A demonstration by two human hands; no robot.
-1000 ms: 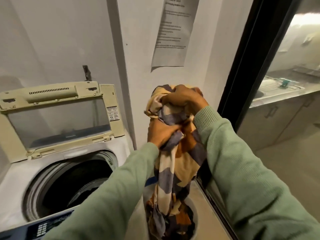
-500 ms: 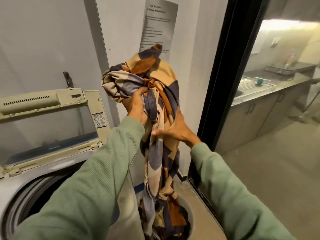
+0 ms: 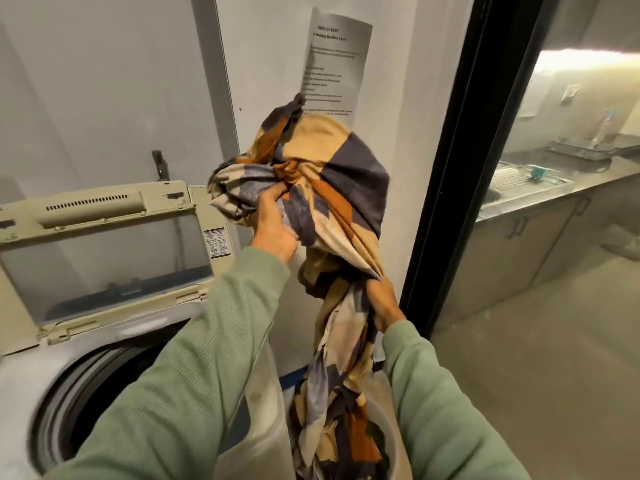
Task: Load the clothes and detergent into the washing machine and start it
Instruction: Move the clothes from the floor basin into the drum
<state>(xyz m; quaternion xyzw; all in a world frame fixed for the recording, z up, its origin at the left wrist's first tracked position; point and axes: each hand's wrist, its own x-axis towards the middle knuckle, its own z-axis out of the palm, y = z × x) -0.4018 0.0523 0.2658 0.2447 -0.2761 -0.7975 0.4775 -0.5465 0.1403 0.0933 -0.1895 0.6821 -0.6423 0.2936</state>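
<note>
The left hand [image 3: 273, 226] grips the cloth [image 3: 332, 161] high, the right hand [image 3: 382, 306] lower — its tail hangs in the bucket [image 3: 393, 431] beside the washer [image 3: 24, 375].

Left grip [image 3: 273, 225] high, right grip [image 3: 384, 304] low, clutching cloth [image 3: 332, 161]

Home laundry nook — washing machine [image 3: 104, 306], kitchen sink [image 3: 519, 181] beyond.
</note>
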